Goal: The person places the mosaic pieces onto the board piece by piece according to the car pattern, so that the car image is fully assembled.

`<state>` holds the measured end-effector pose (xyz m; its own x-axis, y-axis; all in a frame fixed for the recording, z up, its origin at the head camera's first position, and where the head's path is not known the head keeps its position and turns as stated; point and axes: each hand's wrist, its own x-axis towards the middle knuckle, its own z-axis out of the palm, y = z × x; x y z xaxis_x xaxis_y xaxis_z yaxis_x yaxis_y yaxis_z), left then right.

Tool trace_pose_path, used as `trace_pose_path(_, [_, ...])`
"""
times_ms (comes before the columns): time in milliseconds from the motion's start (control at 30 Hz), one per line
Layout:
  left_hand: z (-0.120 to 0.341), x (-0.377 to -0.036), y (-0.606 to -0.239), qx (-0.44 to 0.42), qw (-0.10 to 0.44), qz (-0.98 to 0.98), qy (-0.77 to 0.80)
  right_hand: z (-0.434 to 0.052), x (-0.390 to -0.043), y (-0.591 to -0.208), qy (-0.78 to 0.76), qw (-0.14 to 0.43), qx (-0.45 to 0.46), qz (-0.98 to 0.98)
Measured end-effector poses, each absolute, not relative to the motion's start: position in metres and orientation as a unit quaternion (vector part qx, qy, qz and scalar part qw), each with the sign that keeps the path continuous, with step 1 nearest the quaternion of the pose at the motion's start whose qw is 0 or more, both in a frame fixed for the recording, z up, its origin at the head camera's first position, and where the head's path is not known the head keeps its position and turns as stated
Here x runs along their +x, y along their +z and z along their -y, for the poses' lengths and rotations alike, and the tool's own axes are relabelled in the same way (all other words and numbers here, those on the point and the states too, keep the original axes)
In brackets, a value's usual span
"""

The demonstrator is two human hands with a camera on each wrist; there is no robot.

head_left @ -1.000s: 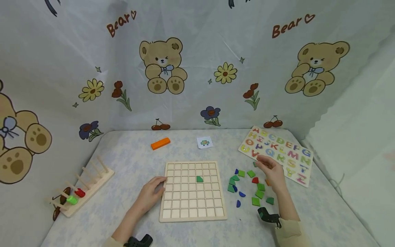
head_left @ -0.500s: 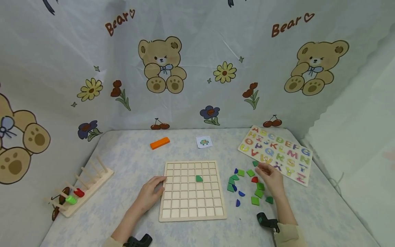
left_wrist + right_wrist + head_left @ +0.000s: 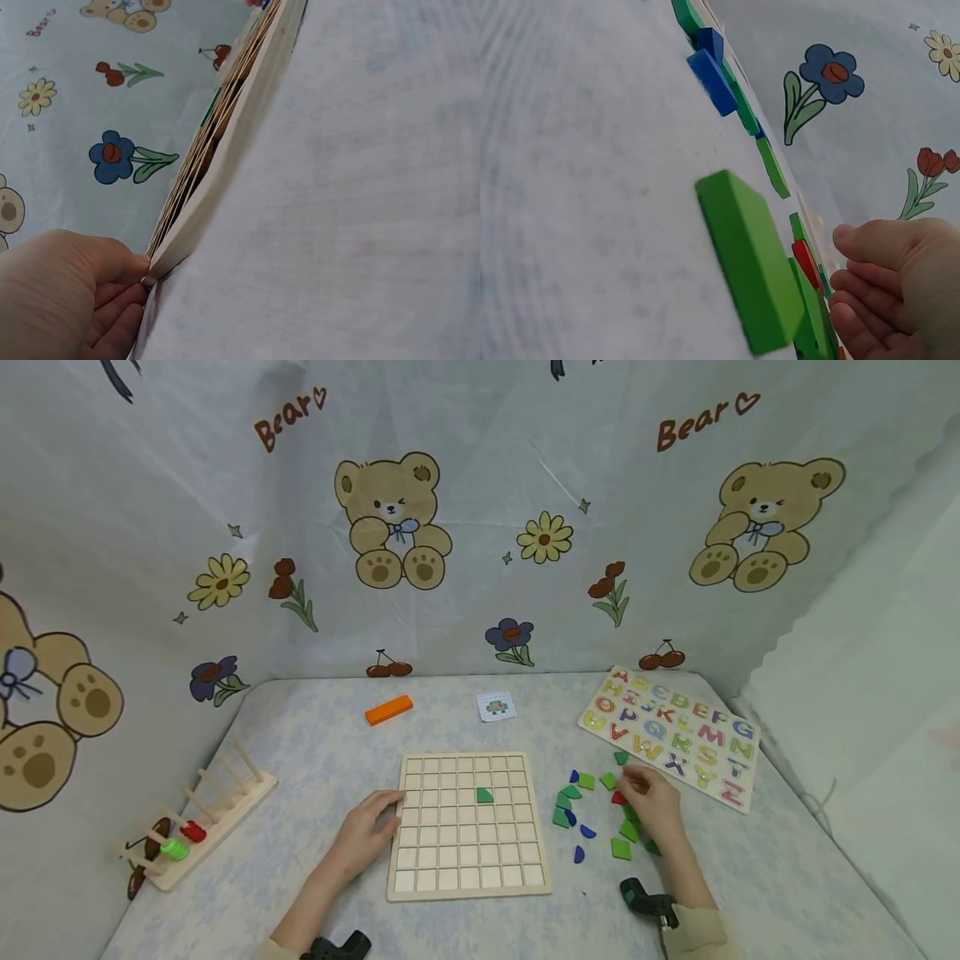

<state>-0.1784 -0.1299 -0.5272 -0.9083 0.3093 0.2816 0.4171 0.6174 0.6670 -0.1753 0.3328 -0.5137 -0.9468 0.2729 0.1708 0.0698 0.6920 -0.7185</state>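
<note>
My left hand (image 3: 365, 828) grips the left edge of a pale wooden grid board (image 3: 468, 862). In the left wrist view, the thumb (image 3: 120, 259) lies at the edge of the board's rim, with the other fingers bent below it. A single green piece with one rounded corner (image 3: 484, 795) sits in a cell of the grid. My right hand (image 3: 654, 802) hovers over loose pieces right of the board, its fingers loosely curled with nothing visible between them. Its fingertips are right at a red piece (image 3: 618, 797). A light green square block (image 3: 742, 262) stands out in the right wrist view.
Blue half-round pieces (image 3: 588, 832) and several green pieces (image 3: 562, 817) lie scattered right of the board. An alphabet board (image 3: 682, 727) lies at the back right. Behind the grid are an orange block (image 3: 389, 710) and a pattern card (image 3: 497, 706). A peg rack (image 3: 217, 827) stands left.
My right hand has moved down and nearer, from beside the alphabet board to the red piece, uncovering a green piece and some letters. My left hand stays at the grid board's edge.
</note>
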Motion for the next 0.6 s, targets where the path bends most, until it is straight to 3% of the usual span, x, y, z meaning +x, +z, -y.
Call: trace_pose_path(600, [0.1288,-0.1787,-0.5275,-0.194,0.071,0.896,-0.394,-0.3278,-0.1761,-0.5213,0.351,0.128,-0.065,0.925])
